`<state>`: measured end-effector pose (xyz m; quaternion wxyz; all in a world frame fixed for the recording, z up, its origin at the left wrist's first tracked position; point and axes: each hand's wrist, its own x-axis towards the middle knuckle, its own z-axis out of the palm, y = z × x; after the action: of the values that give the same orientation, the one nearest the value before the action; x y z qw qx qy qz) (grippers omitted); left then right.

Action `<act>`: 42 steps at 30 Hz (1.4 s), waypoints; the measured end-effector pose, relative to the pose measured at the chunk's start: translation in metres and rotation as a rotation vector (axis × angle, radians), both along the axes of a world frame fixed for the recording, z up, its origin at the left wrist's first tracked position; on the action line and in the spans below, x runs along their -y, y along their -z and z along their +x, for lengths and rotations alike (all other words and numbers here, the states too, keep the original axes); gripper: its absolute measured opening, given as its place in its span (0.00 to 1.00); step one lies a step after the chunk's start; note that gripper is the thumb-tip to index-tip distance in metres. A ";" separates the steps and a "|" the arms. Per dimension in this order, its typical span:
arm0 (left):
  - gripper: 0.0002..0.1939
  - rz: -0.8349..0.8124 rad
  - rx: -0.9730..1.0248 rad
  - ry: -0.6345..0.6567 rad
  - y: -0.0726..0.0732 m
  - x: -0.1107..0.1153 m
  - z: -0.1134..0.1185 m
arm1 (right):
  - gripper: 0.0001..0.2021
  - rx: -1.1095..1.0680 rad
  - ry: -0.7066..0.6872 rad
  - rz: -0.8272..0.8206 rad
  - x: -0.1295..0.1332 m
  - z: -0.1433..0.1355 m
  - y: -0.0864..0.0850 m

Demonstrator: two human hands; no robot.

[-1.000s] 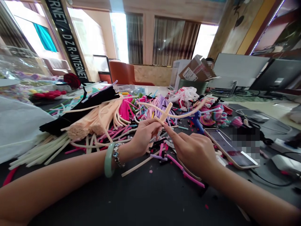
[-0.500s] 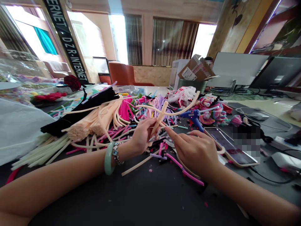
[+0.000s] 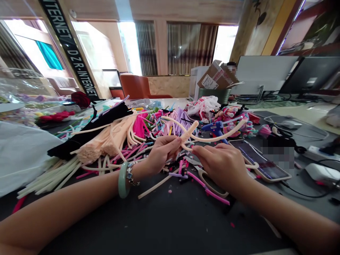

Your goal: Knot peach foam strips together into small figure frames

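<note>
Two hands, left (image 3: 164, 150) and right (image 3: 223, 163); one bangle (image 3: 123, 180), one bracelet (image 3: 130, 171). Strips (image 3: 192, 128): too many to count. Toward the worktop's (image 3: 148, 226) right edge, one phone (image 3: 259, 159), one glue gun (image 3: 215, 129); toward its far right corner, one carton (image 3: 217, 77), two monitors (image 3: 265, 74).

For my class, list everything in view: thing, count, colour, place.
Cream piece: one, cream, centre
Peach bundles: two, peach, left of centre
Black bundle: one, black, behind peach bundles
Other stems: uncountable, multicoloured, table middle
Glue gun: one, blue, right
Scissors: one pair, beige handle, centre
Phone: one, dark screen, right
Carton: one, brown, back
Monitors: two, pale and dark, back right
Orange chair: one, orange, back
Table: one, dark, beneath
Bangle: one, pale green, left
Left grip: one, bare, pinching cream piece
Right grip: one, bare, pinching piece's strand
</note>
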<state>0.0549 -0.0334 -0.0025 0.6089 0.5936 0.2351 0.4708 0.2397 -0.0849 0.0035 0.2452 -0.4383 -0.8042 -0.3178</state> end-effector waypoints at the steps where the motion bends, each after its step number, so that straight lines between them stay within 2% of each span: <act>1: 0.17 0.010 -0.013 0.017 -0.001 0.000 -0.001 | 0.09 -0.007 0.001 -0.009 0.000 0.001 0.000; 7: 0.14 0.042 -0.098 0.138 -0.007 -0.002 -0.008 | 0.10 0.058 0.019 0.022 0.001 0.006 -0.005; 15: 0.14 0.091 -0.349 0.489 -0.028 -0.004 -0.017 | 0.10 -0.039 -0.096 0.037 0.000 0.012 -0.011; 20: 0.16 0.129 -0.531 0.687 -0.036 -0.002 -0.018 | 0.08 -0.107 -0.228 0.036 0.003 0.012 -0.011; 24: 0.15 0.117 -0.593 0.812 -0.037 0.001 -0.016 | 0.10 -0.102 -0.339 0.072 0.006 0.012 -0.010; 30: 0.13 0.073 -0.602 0.914 -0.032 0.007 -0.009 | 0.13 -0.105 -0.429 0.138 0.012 0.014 -0.015; 35: 0.12 -0.039 -0.556 0.987 -0.027 0.013 -0.002 | 0.08 -0.082 -0.529 0.124 0.019 0.016 -0.024; 42: 0.10 -0.105 -0.517 0.900 -0.022 0.016 0.004 | 0.07 -0.105 -0.611 0.034 0.014 0.018 -0.026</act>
<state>0.0587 -0.0495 0.0198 0.7020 0.7014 0.1226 -0.0120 0.2575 -0.0986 0.0295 0.3779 -0.1880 -0.8796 -0.2196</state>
